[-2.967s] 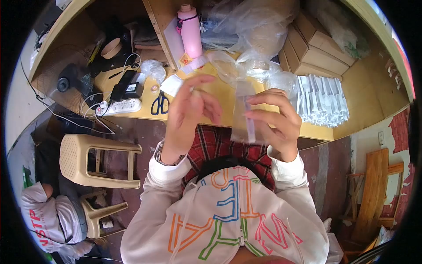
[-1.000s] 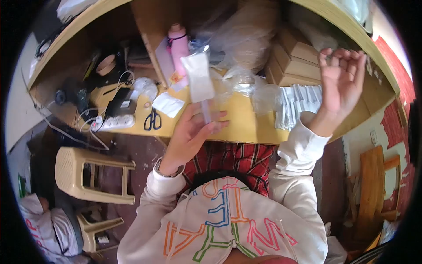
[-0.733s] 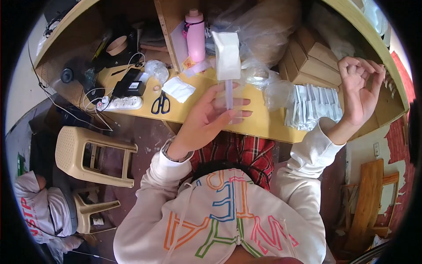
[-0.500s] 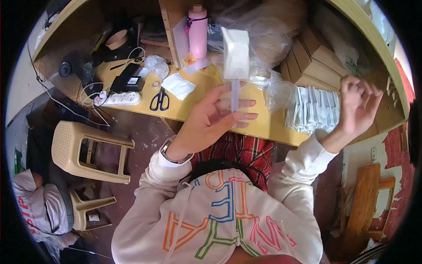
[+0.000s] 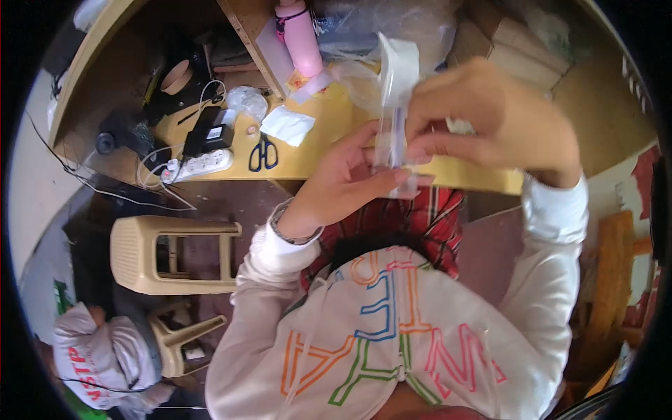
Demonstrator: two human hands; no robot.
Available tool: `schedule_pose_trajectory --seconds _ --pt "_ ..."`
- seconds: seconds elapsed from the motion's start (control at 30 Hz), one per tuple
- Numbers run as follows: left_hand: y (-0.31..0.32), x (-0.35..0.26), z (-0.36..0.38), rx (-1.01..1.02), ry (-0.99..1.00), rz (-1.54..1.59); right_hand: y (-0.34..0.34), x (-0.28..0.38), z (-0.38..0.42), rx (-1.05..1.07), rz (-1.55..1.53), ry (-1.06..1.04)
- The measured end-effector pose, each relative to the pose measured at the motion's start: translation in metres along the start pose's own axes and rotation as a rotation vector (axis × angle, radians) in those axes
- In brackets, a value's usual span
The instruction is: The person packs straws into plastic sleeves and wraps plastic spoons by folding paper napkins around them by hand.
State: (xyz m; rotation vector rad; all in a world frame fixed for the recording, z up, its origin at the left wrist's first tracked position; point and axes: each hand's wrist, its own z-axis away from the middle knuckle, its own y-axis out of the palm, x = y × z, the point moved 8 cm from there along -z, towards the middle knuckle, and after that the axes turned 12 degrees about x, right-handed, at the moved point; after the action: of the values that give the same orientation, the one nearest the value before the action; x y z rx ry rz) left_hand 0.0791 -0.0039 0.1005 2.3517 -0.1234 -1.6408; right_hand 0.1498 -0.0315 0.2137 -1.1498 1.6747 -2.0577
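Observation:
My left hand (image 5: 336,185) is closed around the lower end of an upright item with a white, block-like head (image 5: 400,66) and a pale purple handle (image 5: 398,133). Clear plastic wraps it and reaches below the handle. From the right, my right hand (image 5: 497,119) meets the handle, its thumb and fingers pinched at the plastic's edge. That hand is partly blurred. It covers the part of the table to its right.
On the table (image 5: 308,157) are scissors (image 5: 264,154), a white sheet (image 5: 288,126), a power strip (image 5: 203,165) and a pink bottle (image 5: 301,38). Cardboard boxes (image 5: 521,59) stand behind my right hand. A beige stool (image 5: 136,255) and a seated person (image 5: 115,357) are at left.
My right hand has come in from the far right to the wrapped item and pinched its plastic. The item has shifted slightly right within the view. The row of silvery packets is now hidden.

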Motion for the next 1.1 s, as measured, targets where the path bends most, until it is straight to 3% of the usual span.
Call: schedule_pose_trajectory --seconds 0.07,0.13,0.17,0.23,0.33,0.47,0.67,0.87,1.03,1.1 --pt "0.003 -0.004 -0.001 -0.023 0.070 -0.053 0.000 -0.001 -0.004 -0.076 0.073 -0.059" --pt "0.006 -0.007 -0.001 -0.032 0.019 -0.044 -0.006 0.007 -0.012 0.083 0.019 0.032" --pt "0.006 -0.007 0.000 -0.034 0.002 -0.048 -0.008 0.006 -0.012 0.041 0.016 0.017" --pt "0.008 -0.008 0.002 -0.030 -0.068 -0.014 -0.013 0.018 -0.014 0.202 0.053 -0.011" --pt "0.009 -0.010 0.000 -0.083 0.001 -0.011 -0.015 0.020 -0.014 0.281 0.078 -0.081" --pt "0.006 -0.005 0.002 -0.034 -0.068 -0.007 -0.008 0.011 -0.016 0.227 0.028 -0.121" --pt "0.002 0.002 0.001 -0.040 -0.050 -0.038 -0.009 0.007 -0.019 0.341 -0.129 -0.068" --pt "0.005 -0.001 0.003 -0.031 -0.098 -0.044 -0.006 0.016 -0.012 0.203 0.219 0.015" --pt "0.007 -0.004 0.004 -0.040 -0.051 -0.064 -0.005 0.015 -0.006 -0.099 0.292 0.021" --pt "0.008 -0.006 0.005 -0.043 -0.064 -0.056 0.003 0.010 -0.017 -0.012 0.377 0.120"
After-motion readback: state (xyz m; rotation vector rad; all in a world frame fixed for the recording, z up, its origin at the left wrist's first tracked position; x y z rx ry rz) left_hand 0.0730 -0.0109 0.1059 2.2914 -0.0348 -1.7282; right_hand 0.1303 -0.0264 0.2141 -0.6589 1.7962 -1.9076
